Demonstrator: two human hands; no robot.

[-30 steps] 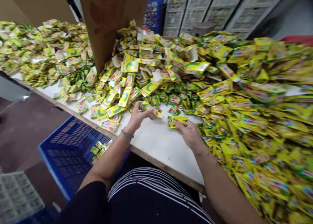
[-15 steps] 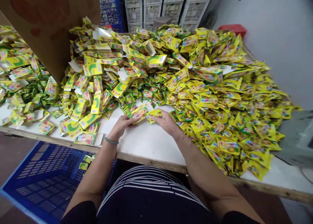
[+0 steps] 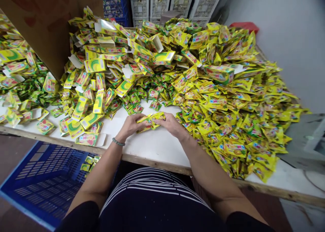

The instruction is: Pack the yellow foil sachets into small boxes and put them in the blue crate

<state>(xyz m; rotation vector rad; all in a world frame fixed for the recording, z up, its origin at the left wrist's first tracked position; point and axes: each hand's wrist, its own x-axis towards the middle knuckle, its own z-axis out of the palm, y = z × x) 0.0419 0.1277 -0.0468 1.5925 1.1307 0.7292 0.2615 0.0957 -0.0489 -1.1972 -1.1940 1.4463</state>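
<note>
My left hand (image 3: 131, 125), with a beaded bracelet on its wrist, is closed on a small yellow-green box (image 3: 144, 124) above the white table (image 3: 152, 144). Fingers and thumb of my right hand (image 3: 172, 124) pinch a yellow packet (image 3: 157, 118) at the box's right end. Packet and box touch, and whether part of the packet is inside cannot be made out. Behind my hands lie small green packets (image 3: 154, 94). A big heap of yellow packets (image 3: 228, 107) spreads to the right, and a pile of small boxes (image 3: 95, 65) lies at the left.
A brown cardboard piece (image 3: 50, 32) stands at the back left. Below the wooden table edge (image 3: 157, 162) at the left is a blue crate (image 3: 45, 188) with a few boxes inside. White crates (image 3: 159, 5) are stacked behind the table, and a red object (image 3: 245, 26) lies at the back right.
The packet in my right hand has come up against the box's right end, and the box's open flap no longer shows. My hands are closer together. The view has shifted slightly.
</note>
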